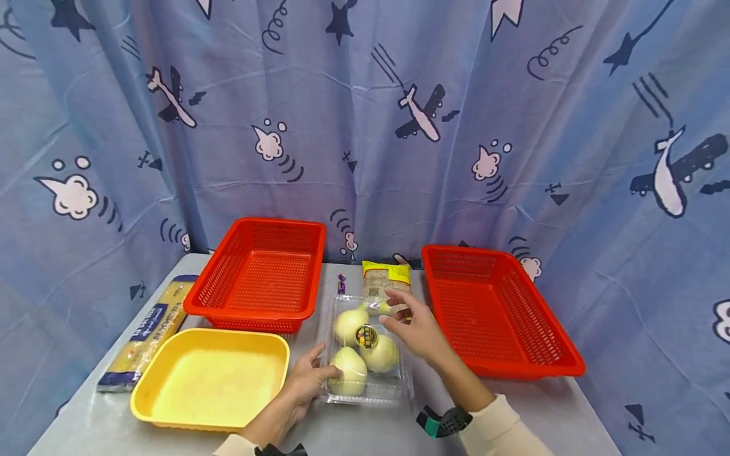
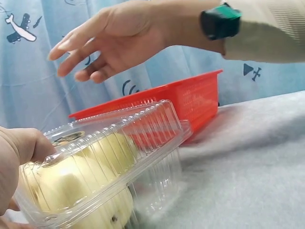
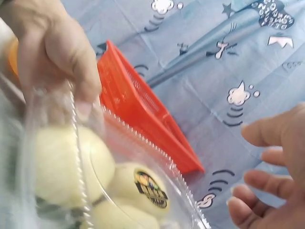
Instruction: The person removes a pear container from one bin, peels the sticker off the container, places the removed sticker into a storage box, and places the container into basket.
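Note:
A clear plastic clamshell box (image 1: 373, 400) stands at the middle of the table with several pale yellow pears (image 1: 379, 353) inside and a dark round sticker (image 1: 366, 336) on its lid. My left hand (image 1: 302, 383) grips the box's left side, thumb over the lid's edge and fingers lower down, as the left wrist view shows. The box is tilted in that view. Over the right side of the box hovers my right hand (image 1: 416, 330), its fingers loosely bent and apart, holding nothing; in the right wrist view, a gap shows between its fingers (image 3: 267, 181) and the lid.
Red plastic baskets stand at the back left (image 1: 316, 278) and at the right (image 1: 561, 342). In front of the left one is a yellow tub (image 1: 211, 380), beside a long yellow-and-blue packet (image 1: 151, 332). Behind the box lie a yellow-topped bag (image 1: 388, 272) and a small purple-wrapped piece (image 1: 341, 284).

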A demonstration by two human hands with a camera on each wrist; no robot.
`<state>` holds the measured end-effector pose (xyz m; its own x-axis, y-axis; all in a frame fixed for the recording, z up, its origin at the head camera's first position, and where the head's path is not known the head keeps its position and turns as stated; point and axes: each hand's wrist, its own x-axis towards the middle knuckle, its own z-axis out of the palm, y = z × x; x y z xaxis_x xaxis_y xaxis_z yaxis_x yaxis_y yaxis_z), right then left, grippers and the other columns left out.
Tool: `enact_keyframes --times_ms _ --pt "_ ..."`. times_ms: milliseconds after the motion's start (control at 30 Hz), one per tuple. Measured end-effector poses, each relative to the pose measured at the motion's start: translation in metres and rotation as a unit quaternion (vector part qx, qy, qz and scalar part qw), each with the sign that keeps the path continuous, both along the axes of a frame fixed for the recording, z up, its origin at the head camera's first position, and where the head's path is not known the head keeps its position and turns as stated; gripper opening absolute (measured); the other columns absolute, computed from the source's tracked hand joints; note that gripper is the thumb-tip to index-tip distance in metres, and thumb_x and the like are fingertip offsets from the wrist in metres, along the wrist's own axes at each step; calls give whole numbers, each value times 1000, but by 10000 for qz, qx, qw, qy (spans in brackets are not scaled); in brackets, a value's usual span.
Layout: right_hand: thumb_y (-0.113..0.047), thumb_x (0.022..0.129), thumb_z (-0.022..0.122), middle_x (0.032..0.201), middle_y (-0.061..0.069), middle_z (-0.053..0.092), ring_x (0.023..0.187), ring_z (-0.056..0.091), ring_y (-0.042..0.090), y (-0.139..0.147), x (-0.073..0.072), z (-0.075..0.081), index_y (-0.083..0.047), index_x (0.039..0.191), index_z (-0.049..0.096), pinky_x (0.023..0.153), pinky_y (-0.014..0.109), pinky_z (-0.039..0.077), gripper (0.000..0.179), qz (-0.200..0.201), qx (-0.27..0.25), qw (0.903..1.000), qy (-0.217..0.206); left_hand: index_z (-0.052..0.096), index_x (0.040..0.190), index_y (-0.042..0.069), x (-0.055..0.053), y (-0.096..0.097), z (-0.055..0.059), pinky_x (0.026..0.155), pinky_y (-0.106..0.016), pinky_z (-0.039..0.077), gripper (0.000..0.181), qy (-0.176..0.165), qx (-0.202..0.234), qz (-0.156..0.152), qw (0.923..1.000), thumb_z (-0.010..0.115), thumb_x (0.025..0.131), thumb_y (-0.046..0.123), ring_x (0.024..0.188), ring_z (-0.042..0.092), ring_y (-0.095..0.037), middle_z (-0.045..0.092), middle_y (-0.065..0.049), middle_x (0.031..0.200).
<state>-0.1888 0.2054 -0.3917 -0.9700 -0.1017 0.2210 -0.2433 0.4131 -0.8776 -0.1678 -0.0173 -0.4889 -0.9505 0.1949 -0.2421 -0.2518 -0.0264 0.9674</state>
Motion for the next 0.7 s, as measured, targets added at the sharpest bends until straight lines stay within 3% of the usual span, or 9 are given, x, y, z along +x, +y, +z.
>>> enact_keyframes --times_ms 167,300,367,533,700 --pt "-2 85 72 111 13 60 82 57 26 0 -19 -8 -3 129 58 74 36 49 46 663 258 9974 84 24 147 -9 1 0 -1 66 -32 44 88 44 91 31 9999 69 73 4 99 48 -32 36 -39 134" --pt "0 85 70 110 13 60 82 57 24 -1 -29 -17 -1 128 57 75 36 49 44 1064 440 9933 122 25 147 -9 2 -1 -2 68 -32 45 88 21 40 49 10000 69 73 4 100 48 -32 38 -38 133" --pt "4 85 68 110 17 60 82 58 27 -4 -27 -12 4 126 57 75 38 50 42 1227 470 9912 154 25 147 -9 2 -1 -2 70 -32 45 88 9 11 41 10000 69 73 4 100 48 -32 41 -35 130" --pt "9 84 66 108 20 60 80 59 30 -6 -30 -14 7 124 56 72 37 51 41 1356 577 9887 275 25 147 -9 1 -2 -2 78 -37 45 87 25 -46 23 10000 69 73 5 104 48 -33 43 -34 129" --pt "7 83 68 109 20 61 79 60 26 -3 -41 -31 1 124 59 64 30 51 42 1369 733 9876 227 25 147 -9 2 -2 -2 78 -36 46 87 50 -50 2 10000 69 73 4 102 49 -32 44 -34 128"
